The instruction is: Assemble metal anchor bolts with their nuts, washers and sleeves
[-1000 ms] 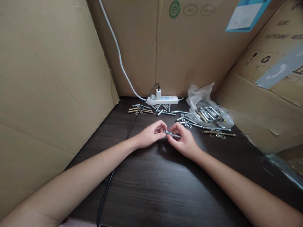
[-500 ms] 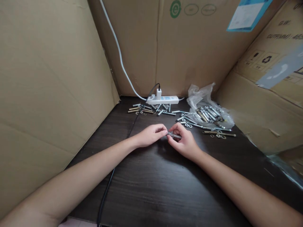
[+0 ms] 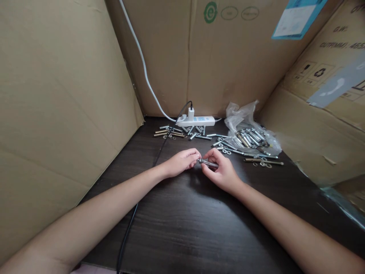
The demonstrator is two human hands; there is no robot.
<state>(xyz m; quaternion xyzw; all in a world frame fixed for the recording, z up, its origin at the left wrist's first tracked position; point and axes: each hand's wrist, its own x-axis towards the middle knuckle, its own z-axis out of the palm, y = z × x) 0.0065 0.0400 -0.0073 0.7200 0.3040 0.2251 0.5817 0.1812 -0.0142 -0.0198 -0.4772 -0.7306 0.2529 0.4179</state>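
While the bare right hand (image 3: 224, 173) pinches it between thumb and fingers, the slim, silver-grey metal sleeve bolt (image 3: 211, 164) points toward the bare left hand (image 3: 181, 163); its shaft looks dully shiny, with a bright metal nut (image 3: 201, 161) near the right fingertips; the left fingers bunch narrowly at that end, though whether they grip it I cannot tell; loose brass-coloured metal bolts (image 3: 251, 160) lie beyond the right fingers.

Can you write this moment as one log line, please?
right hand: gripping bolt | left hand: close by bolt's nut | plastic bag: beyond hands, with bolts
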